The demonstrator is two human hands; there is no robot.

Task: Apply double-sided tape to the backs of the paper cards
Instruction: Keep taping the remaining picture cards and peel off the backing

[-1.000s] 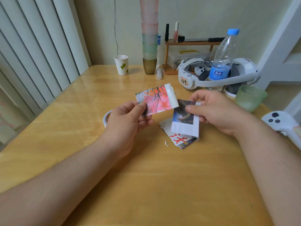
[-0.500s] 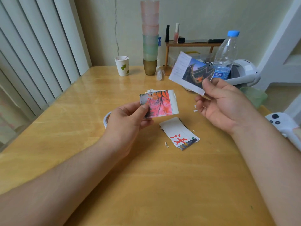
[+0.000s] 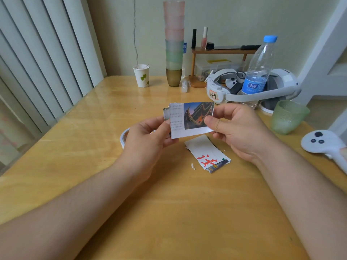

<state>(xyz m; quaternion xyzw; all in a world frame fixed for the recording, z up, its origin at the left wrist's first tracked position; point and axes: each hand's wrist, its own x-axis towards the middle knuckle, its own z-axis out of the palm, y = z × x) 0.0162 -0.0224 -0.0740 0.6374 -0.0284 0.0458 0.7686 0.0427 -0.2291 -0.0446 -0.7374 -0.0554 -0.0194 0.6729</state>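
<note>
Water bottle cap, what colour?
Light blue, on the water bottle cap, seen clearly in the head view at the table's far right.

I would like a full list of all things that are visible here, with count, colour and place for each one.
held cards: at least two, photo print with white margin, above table centre
card pile: several, top one white with red mark, on table below the right hand
tape roll: one, white, behind left hand, mostly hidden
paper scraps: few, white, left of pile
table: one, yellow wood
paper cup: one, white, green leaf, far side
stacked cups: one stack, pink, green, gold base, far side
water bottle: one, clear, blue cap, far right
headset: one, white, around bottle
green cup: one, right
controller: one, white, right edge
shelf: one, brown, by wall
left hand: pinches cards
right hand: pinches cards
</note>
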